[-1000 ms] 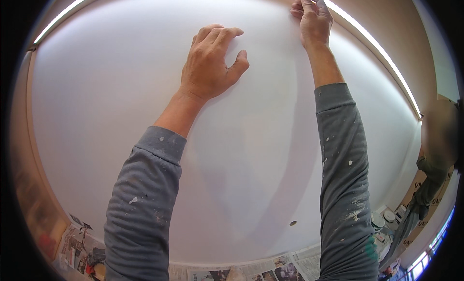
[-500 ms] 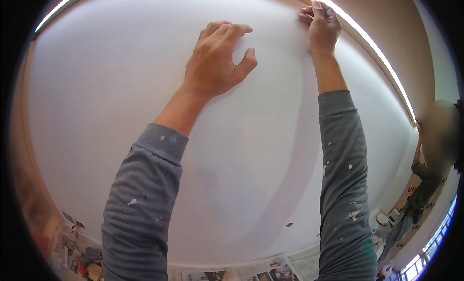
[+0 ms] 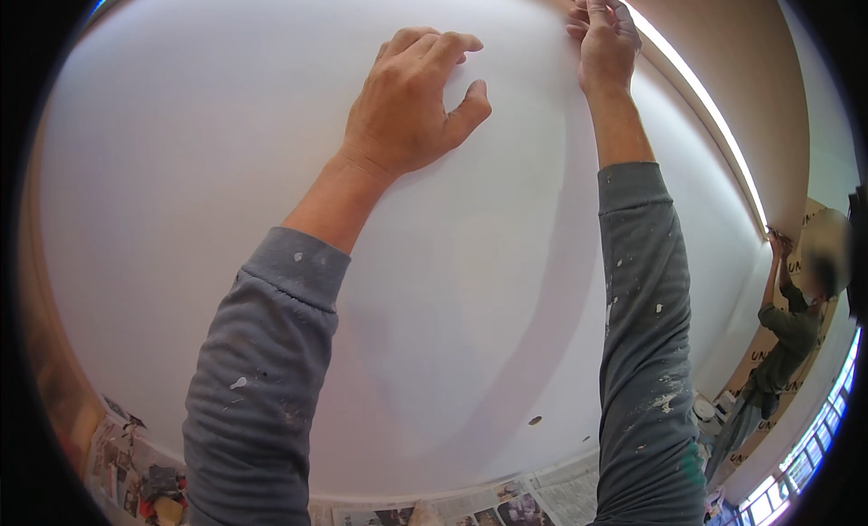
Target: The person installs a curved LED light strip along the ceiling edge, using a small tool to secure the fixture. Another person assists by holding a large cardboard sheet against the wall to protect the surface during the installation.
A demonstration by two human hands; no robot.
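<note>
My left hand [image 3: 411, 105] is against the broad white wall panel [image 3: 452, 273], its thumb and bent fingers apart and nothing in them. Up by the bright light strip [image 3: 696, 83], my right hand [image 3: 608, 47] is raised to the panel's top edge. Its thumb and forefinger are pinched together at the strip, and the other fingers curl loosely. Whatever that pinch holds is too small to make out. Both grey sleeves [image 3: 258, 372] carry flecks of white paint.
A co-worker [image 3: 791, 331] at the far right has both arms raised to the strip's other end. Printed paper sheets [image 3: 570, 494] line the panel's foot, with jumbled items [image 3: 163, 499] at lower left. A tan overhang [image 3: 759, 74] runs above the strip. Small dark holes [image 3: 535, 421] mark the panel low down.
My right hand has shifted slightly upward along the strip, still pinched. My left hand keeps its pose, a little higher in view. More of the co-worker shows, with both arms now visible.
</note>
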